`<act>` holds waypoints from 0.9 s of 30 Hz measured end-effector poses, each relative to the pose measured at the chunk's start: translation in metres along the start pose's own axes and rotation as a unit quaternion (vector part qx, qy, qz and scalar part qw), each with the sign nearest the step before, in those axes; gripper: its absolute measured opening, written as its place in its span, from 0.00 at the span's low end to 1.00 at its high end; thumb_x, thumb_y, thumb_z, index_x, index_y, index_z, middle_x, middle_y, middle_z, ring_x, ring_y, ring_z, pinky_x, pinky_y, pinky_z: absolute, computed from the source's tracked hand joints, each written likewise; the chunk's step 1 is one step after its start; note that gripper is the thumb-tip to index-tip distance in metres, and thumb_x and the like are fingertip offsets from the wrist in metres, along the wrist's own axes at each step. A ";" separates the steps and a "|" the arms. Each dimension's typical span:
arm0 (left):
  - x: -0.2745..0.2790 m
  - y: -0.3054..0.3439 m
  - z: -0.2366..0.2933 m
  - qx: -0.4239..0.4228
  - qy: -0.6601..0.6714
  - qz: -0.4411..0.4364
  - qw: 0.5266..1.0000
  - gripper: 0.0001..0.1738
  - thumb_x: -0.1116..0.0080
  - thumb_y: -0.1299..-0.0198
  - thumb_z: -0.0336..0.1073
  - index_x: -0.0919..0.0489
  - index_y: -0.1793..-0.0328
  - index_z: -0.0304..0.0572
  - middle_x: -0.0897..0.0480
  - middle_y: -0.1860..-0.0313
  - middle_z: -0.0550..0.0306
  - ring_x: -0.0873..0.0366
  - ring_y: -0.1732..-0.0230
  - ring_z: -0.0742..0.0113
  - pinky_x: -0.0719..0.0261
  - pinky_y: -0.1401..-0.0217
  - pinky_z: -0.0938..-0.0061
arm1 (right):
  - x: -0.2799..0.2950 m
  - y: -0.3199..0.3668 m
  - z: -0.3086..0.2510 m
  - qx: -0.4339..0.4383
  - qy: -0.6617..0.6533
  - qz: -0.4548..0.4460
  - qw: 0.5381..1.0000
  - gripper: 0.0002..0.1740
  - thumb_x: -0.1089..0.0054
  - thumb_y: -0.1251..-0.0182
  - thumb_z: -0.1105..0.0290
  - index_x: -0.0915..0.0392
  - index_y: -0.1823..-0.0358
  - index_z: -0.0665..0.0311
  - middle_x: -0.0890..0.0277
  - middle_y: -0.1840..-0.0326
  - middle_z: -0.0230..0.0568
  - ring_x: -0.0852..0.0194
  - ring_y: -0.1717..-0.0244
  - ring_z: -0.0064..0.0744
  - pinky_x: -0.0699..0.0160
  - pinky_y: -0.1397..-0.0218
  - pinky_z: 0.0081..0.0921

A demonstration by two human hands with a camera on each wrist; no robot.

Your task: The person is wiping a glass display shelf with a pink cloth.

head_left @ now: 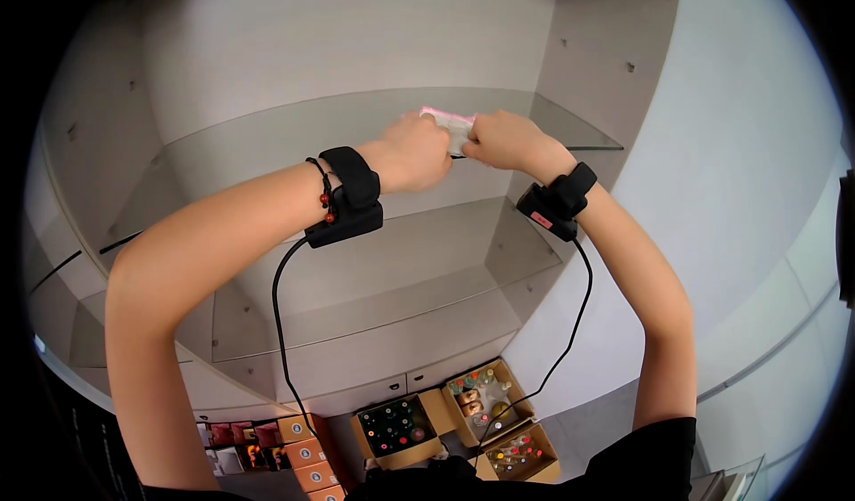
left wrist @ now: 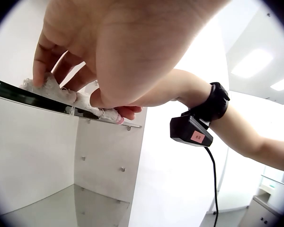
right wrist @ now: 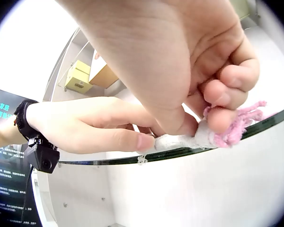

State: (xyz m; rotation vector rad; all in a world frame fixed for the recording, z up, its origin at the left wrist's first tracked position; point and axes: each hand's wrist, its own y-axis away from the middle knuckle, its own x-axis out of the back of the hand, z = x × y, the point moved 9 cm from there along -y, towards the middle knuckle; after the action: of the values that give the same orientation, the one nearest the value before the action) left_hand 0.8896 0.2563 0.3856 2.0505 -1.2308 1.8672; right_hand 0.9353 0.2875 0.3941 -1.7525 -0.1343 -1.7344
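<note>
A white cloth (head_left: pixel 456 133) with a pink edge lies over the front edge of a glass shelf (head_left: pixel 356 109). My left hand (head_left: pixel 414 152) grips it from the left, fingers on top and thumb at the near side, as the left wrist view shows. Close beside it, my right hand (head_left: pixel 508 140) pinches the other end between thumb and curled fingers. In the right wrist view the cloth (right wrist: pixel 173 143) is bunched along the glass edge (right wrist: pixel 270 120), and its pink fringe (right wrist: pixel 241 125) sticks out past the right fingers.
A lower glass shelf (head_left: pixel 374 301) runs beneath my arms. On the floor stand cardboard boxes (head_left: pixel 427 452) with bottles, and orange boxes (head_left: pixel 307 454) are at the left. A white wall (head_left: pixel 641 260) rises on the right. Black cables (head_left: pixel 276 314) hang from both wrists.
</note>
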 end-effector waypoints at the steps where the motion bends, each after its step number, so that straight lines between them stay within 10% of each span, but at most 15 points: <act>1: -0.004 0.000 -0.001 0.015 0.005 -0.028 0.999 0.11 0.59 0.60 0.33 0.33 0.80 0.29 0.33 0.79 0.41 0.34 0.74 0.51 0.35 0.71 0.65 | 0.000 0.001 0.000 0.004 -0.005 0.000 1.000 0.13 0.60 0.62 0.66 0.35 0.95 0.65 0.38 0.95 0.37 0.40 0.90 0.34 0.40 0.84 0.25; 11: 0.006 -0.011 -0.014 0.007 0.082 0.003 0.997 0.08 0.57 0.64 0.31 0.31 0.84 0.31 0.31 0.88 0.45 0.33 0.85 0.52 0.35 0.81 0.65 | -0.016 -0.009 0.006 -0.031 -0.038 -0.101 0.994 0.11 0.58 0.61 0.65 0.32 0.89 0.64 0.34 0.90 0.35 0.35 0.86 0.32 0.36 0.79 0.27; 27: -0.009 -0.026 -0.027 0.062 -0.016 -0.220 0.973 0.16 0.58 0.60 0.44 0.27 0.73 0.39 0.27 0.77 0.49 0.31 0.75 0.58 0.35 0.70 0.71 | -0.028 -0.033 0.017 -0.043 0.010 -0.184 0.982 0.11 0.61 0.59 0.67 0.29 0.87 0.64 0.31 0.88 0.35 0.35 0.82 0.31 0.37 0.75 0.25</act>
State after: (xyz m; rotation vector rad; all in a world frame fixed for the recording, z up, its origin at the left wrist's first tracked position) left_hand 0.8852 0.2930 0.3955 2.1954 -0.6033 1.7354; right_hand 0.9294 0.3325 0.3821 -1.8609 -0.4031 -2.0432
